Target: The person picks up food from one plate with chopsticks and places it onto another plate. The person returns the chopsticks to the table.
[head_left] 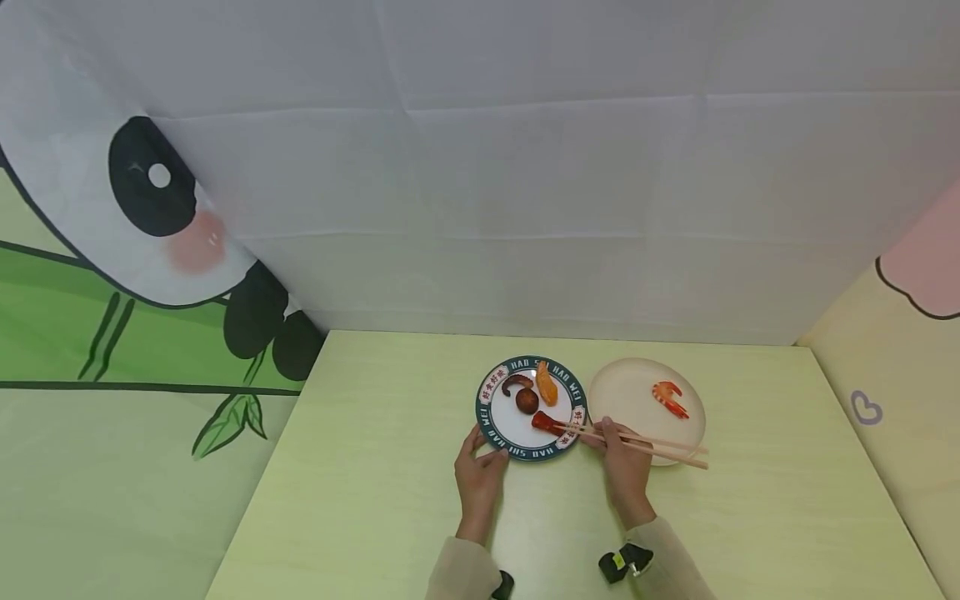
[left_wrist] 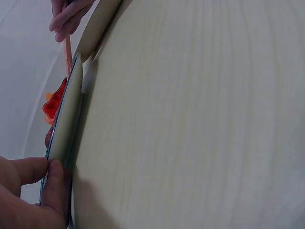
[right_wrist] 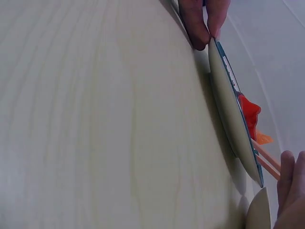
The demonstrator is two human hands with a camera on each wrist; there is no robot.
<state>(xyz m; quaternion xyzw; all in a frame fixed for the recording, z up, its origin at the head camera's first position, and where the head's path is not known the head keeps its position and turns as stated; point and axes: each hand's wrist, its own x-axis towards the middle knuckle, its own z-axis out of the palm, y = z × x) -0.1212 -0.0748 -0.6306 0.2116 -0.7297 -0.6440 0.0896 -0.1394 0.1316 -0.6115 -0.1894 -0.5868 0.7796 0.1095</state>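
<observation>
My left hand [head_left: 480,477] pinches the near left rim of a dark-green-bordered plate [head_left: 531,454] between thumb and finger. Wooden chopsticks [head_left: 663,446] are in my right hand [head_left: 624,467], with their tips at a glossy red food piece [head_left: 546,422] on the plate's right side. In the right wrist view that red piece [right_wrist: 249,114] shows above the rim; whether the tips grip it I cannot tell. Sharing the plate are a brown round piece like a mushroom cap [head_left: 527,402], a dark curved piece [head_left: 516,382] and an orange-yellow piece [head_left: 547,385].
A cream plate [head_left: 622,387] stands close to the right of the bordered one, with an orange-red shrimp [head_left: 670,399] on it. The chopsticks' back ends pass over its near part. A pale wall sheet [head_left: 525,208] rises behind the light yellow table [head_left: 360,467].
</observation>
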